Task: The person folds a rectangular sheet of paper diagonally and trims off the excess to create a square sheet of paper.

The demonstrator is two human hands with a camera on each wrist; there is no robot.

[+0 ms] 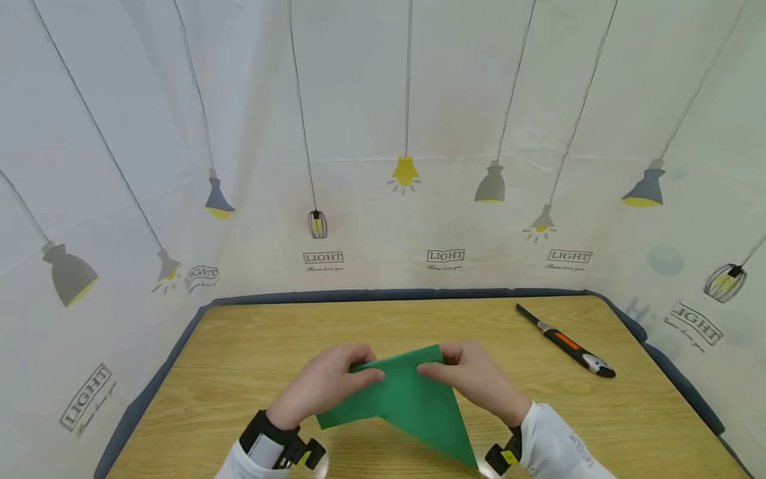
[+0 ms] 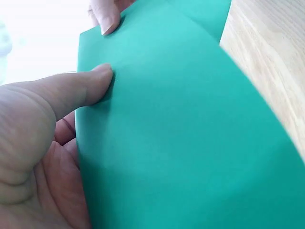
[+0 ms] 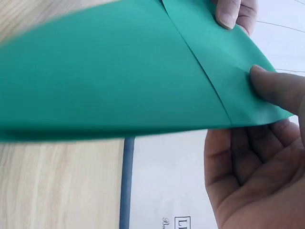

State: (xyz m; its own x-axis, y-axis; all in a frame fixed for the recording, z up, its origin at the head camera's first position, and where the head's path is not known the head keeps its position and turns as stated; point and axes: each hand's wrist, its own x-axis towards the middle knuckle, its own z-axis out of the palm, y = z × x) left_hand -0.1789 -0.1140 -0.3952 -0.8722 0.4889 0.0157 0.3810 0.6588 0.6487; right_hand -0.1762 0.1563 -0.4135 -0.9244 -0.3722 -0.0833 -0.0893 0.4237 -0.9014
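Together, L hand and R hand pinch a green paper sheet near its upper edge, thumbs on the near face, fingers behind. Sheet hangs tilted over the table, approx. centre, one pointed corner aimed down between the wrists; whether that tip touches, can't tell.

Progress, by the look of it: partway. One layer already overlaps another, its edge running slantwise across the paper in the R wrist view. Edge seems a bit lifted, so pressing it flat is prob. left; total no. of folds, can't tell.

Farther out, a knife w/ blk-and-orange handle lies on the table at R, well apart from both hands, apparently unused.
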